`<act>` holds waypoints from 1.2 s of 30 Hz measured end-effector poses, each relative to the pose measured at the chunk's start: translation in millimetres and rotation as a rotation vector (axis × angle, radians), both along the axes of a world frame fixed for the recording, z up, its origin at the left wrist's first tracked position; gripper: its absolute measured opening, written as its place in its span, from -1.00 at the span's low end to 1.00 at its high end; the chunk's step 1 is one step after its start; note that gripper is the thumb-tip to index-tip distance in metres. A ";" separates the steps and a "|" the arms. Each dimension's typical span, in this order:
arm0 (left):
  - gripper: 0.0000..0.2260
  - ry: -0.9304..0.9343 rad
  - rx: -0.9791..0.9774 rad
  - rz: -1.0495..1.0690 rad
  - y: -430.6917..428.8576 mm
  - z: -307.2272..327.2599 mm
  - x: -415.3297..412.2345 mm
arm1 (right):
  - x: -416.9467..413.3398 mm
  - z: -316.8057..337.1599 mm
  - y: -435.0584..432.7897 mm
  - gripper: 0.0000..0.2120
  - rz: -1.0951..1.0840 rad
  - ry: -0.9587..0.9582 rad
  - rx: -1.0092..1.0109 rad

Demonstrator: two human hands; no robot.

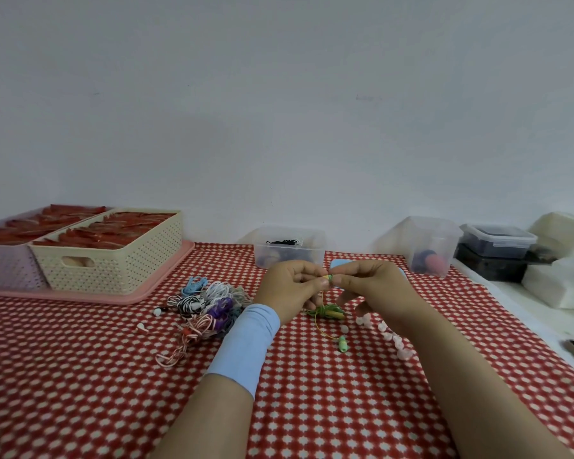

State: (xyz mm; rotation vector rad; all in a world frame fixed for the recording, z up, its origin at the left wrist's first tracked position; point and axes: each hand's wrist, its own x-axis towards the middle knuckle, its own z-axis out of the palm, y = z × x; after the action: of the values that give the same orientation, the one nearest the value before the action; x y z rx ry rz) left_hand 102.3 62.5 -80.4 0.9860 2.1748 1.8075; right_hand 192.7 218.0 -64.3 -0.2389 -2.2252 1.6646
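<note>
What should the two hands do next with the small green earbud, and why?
Probably the right hand should push gently against the earbud while the left hand holds it steady. Both pinch it above the cloth, and a row of pale pink tips lies by the right hand, so fitting one seems underway.

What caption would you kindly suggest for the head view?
Left hand and right hand pinch a small yellow-green plastic earbud above the red-and-white patterned tablecloth.
</note>
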 end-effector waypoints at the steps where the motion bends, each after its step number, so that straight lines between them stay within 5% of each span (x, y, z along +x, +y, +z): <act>1: -0.90 0.003 -0.003 0.003 -0.3 -0.1 -0.3 | 0.2 0.5 -0.6 -0.91 0.001 -0.006 -0.006; 20: -0.90 -0.120 -0.065 -0.020 -0.7 -0.5 1.6 | 1.8 0.3 -1.5 -0.90 0.019 0.006 0.173; 27: -0.90 -0.120 -0.051 -0.118 -8.1 2.6 -1.1 | 2.0 -0.2 10.5 -0.78 0.223 -0.184 -0.261; 32: -0.89 -0.074 -0.121 -0.110 -9.4 -0.2 -1.4 | -3.3 -6.7 11.8 -0.86 0.191 -0.266 -0.203; 36: -0.88 -0.183 0.043 -0.084 -7.8 3.6 -2.9 | -3.2 -1.1 7.6 -0.82 0.147 -0.127 -0.219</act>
State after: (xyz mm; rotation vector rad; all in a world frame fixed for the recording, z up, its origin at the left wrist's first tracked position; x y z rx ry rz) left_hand 99.4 54.7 -76.8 0.8687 1.9656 1.8349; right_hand 189.5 225.5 -65.3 -0.2470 -2.1954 2.0275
